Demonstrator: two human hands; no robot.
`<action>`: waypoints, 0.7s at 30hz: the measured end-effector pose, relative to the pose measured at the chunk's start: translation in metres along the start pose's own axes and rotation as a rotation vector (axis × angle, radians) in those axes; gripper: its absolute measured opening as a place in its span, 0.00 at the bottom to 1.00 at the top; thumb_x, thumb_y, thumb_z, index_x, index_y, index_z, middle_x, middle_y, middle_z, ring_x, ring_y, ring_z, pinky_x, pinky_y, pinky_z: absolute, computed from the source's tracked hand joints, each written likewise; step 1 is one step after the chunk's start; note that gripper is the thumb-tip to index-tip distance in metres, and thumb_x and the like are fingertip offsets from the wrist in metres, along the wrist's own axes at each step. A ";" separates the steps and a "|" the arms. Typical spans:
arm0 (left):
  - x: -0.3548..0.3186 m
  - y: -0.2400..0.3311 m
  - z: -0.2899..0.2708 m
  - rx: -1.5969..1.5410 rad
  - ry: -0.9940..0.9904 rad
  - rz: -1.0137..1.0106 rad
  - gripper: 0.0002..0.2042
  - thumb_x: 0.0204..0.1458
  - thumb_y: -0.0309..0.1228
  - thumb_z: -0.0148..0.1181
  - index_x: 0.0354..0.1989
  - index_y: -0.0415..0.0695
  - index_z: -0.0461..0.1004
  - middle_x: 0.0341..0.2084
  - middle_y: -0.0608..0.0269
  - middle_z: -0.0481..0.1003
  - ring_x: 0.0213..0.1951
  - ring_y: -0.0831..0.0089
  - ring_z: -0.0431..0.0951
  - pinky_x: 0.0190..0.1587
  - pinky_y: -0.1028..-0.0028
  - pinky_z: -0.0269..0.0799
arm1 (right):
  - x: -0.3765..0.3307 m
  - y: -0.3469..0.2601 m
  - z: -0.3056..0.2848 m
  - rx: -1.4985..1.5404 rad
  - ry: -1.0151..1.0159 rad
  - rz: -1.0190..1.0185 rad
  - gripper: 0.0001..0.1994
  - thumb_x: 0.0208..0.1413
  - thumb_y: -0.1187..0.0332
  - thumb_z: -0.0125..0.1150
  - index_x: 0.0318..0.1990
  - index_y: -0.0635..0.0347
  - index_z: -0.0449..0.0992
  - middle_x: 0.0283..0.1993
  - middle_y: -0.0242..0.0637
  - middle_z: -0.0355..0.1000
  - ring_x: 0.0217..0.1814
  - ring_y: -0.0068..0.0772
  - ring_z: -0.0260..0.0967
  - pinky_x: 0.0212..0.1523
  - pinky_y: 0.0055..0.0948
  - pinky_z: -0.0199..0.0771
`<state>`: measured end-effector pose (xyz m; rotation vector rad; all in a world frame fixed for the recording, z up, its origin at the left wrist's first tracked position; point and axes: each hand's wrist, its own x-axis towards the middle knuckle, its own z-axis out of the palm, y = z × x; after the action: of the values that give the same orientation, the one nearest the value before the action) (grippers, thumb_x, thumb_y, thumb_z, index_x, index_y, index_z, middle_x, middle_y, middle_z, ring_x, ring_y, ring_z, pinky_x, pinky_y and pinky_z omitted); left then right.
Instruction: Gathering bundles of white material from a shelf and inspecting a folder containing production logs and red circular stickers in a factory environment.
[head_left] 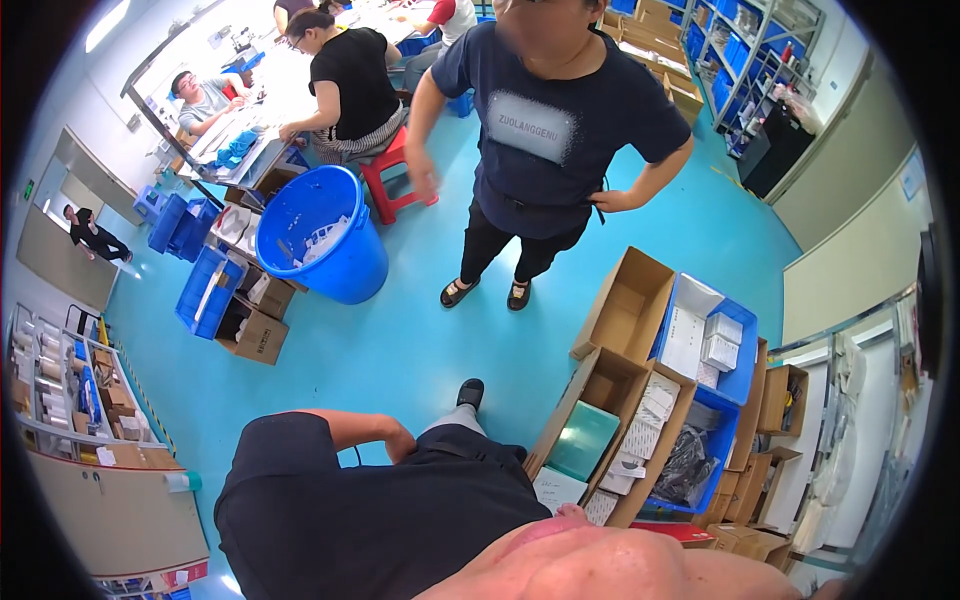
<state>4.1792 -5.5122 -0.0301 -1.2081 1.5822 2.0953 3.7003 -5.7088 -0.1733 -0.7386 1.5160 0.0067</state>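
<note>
1. This is looking like a packing or assembly workshop, a small factory floor painted blue (400, 340).
2. Open cartons (628, 305) are standing at the right of the frame, some holding small white boxes (650, 415).
3. Blue crates (207, 290) are sitting at the left, beside a big blue bin (325, 240) with white pieces inside.
4. At the upper left, people are sitting and standing along a long workbench (240, 140).
5. Metal shelving (750, 50) loaded with blue bins is filling the upper right corner.
6. More racks (60, 380) are running along the left edge, carrying cartons and rolls.
</note>
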 end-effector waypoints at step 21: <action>-0.028 0.021 0.114 -0.301 0.019 -0.208 0.28 0.35 0.31 0.71 0.49 0.43 0.72 0.48 0.59 0.73 0.50 0.64 0.70 0.52 0.65 0.63 | 0.074 -0.092 -0.013 -0.412 -0.317 -0.041 0.06 0.49 0.71 0.52 0.35 0.57 0.70 0.25 0.30 0.66 0.21 0.24 0.63 0.21 0.21 0.64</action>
<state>4.1311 -5.4115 0.0125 -1.4213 1.1174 2.2410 3.7373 -5.8192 -0.1988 -1.0433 1.2054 0.3979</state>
